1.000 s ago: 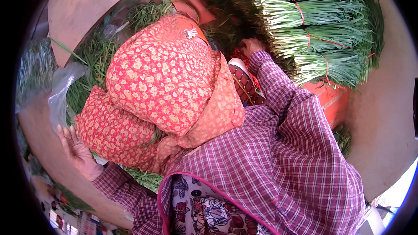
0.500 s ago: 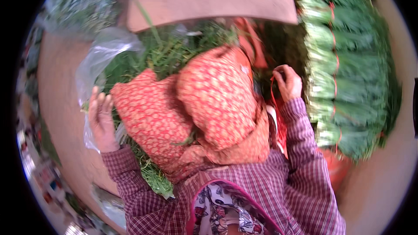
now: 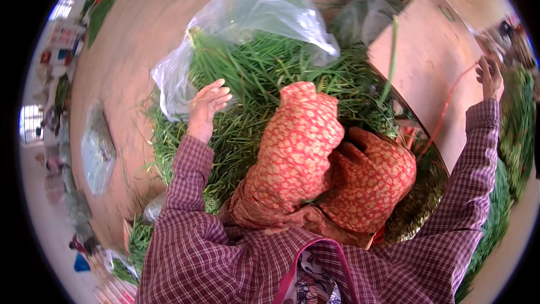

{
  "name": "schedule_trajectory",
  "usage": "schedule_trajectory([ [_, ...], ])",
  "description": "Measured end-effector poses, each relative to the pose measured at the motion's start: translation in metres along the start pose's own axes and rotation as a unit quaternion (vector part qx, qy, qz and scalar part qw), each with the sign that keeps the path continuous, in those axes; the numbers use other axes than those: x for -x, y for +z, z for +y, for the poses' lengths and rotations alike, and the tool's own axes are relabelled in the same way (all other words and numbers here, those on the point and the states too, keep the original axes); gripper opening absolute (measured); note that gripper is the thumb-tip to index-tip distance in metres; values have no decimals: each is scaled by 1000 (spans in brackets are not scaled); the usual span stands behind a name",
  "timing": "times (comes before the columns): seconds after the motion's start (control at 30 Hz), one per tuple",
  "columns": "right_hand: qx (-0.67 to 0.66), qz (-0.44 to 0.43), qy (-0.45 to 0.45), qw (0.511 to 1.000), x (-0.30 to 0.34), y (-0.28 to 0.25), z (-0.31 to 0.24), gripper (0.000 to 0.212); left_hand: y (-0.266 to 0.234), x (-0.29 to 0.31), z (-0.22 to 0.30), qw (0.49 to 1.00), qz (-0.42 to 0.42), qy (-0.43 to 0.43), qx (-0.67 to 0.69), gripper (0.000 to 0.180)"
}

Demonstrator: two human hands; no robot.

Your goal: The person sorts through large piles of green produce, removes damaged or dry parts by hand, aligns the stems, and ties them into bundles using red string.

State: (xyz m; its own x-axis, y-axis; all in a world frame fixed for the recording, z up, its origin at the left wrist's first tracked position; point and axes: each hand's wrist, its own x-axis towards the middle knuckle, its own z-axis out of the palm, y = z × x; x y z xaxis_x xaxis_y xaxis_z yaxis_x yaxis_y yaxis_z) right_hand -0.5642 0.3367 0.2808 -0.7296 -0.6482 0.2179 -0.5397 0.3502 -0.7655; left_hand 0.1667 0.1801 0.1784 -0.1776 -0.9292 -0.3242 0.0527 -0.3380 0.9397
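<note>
My right hand (image 3: 490, 79) is raised over the board at the far right, fingers pinched on a thin red string (image 3: 450, 97). The string runs taut down toward the orange-red strips beside my knee. On the left, my left hand (image 3: 208, 110) is open, fingers stretched out, holding nothing. It hovers by a sheaf of long green leafy stalks, like chives (image 3: 222, 67), lying in a clear plastic bag (image 3: 256, 8). Whether the fingers touch the leaves I cannot tell. Loose green stalks (image 3: 236, 141) spread around my knees, which are covered in red flowered cloth (image 3: 292, 146).
A pinkish board (image 3: 433, 50) stands at the far right, with a single stalk (image 3: 392, 56) sticking up before it. Stacked green bundles (image 3: 514, 135) line the right edge. A filled plastic bag (image 3: 97, 149) lies on the floor (image 3: 135, 50) at left. More bags (image 3: 365, 17) are at the back.
The view has swung left. My right hand has gone from beside my knee up and outward, drawing the red string out. My left hand stays open, now by the sheaf at the bag.
</note>
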Motion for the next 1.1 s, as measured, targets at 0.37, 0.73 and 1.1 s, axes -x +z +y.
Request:
schedule_trajectory([
  [0.37,55,-62,-237,968,24,59,-147,47,8,-118,56,961,236,46,-138,108],
  [0.73,21,-345,-298,890,201,164,-292,21,-13,-244,14,921,302,-114,-220,57],
  [1.1,-133,-405,-374,823,217,254,-362,34,-48,-81,45,945,40,177,271,50],
])
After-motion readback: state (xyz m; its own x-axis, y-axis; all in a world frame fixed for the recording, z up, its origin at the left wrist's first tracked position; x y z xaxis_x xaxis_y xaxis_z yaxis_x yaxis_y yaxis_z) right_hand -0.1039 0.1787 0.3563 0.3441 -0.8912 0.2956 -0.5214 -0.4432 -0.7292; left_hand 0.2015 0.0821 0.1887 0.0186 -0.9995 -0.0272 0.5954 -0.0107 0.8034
